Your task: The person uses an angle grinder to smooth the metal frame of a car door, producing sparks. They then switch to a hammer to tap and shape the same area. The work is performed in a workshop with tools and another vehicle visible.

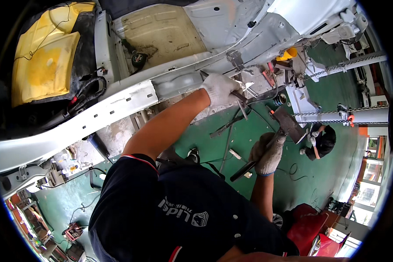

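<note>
My left hand (221,90), in a pale work glove, is closed around a dark metal bar (239,95) that sticks out on both sides of the fist. One end of the bar lies at the sill of the car body (179,83), where the grey metal is bare. My right hand (268,153), also gloved, grips a sledgehammer (288,124) by its handle. The hammer's heavy block head is raised to the right of the sill, apart from the bar. Its handle end points down and left.
A chain-hung pull beam (362,115) stands at the right, beside a crouching co-worker (322,142). Yellow foam (48,56) fills the car body's left part. Cables and dark bars lie on the green floor (205,144). A red car part (308,227) is at lower right.
</note>
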`<state>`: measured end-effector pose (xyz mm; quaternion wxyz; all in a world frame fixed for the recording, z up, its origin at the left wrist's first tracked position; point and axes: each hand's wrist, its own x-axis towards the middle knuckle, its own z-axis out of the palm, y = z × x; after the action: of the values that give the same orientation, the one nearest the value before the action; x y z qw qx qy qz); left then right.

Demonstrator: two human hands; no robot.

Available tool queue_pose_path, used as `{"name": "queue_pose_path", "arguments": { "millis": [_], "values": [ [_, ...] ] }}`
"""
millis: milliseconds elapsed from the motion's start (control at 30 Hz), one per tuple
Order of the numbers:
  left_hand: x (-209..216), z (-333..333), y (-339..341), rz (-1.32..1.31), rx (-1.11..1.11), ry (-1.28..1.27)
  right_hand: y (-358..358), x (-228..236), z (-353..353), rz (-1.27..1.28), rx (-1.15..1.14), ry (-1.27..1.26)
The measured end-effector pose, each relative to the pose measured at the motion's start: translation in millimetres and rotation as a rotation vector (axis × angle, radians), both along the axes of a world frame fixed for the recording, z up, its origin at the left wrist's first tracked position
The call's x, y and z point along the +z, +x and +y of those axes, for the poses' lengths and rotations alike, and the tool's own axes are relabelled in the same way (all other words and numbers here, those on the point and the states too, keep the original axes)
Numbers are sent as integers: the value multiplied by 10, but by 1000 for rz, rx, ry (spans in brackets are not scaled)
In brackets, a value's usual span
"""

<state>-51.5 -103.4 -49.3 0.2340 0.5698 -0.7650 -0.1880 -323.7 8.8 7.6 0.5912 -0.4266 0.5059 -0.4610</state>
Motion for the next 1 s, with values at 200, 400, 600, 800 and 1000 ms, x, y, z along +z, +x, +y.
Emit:
{"name": "queue_pose_path", "arguments": {
  "millis": [200,400,600,800,1000],
  "values": [
    [12,-35,77,-10,-3,-49,15,-49,27,-5,-49,87],
    [-139,-59,102,112,43,-205,-136,617,-200,-155,-109,-195],
    [-188,-72,72,190,37,-278,-234,1063,-443,-583,208,-1050],
    [67,-159,71,185,30,-235,305,-157,45,172,154,190],
    [-84,-36,6,148,34,-225,-141,104,-38,-13,-59,42]
  ]
}}
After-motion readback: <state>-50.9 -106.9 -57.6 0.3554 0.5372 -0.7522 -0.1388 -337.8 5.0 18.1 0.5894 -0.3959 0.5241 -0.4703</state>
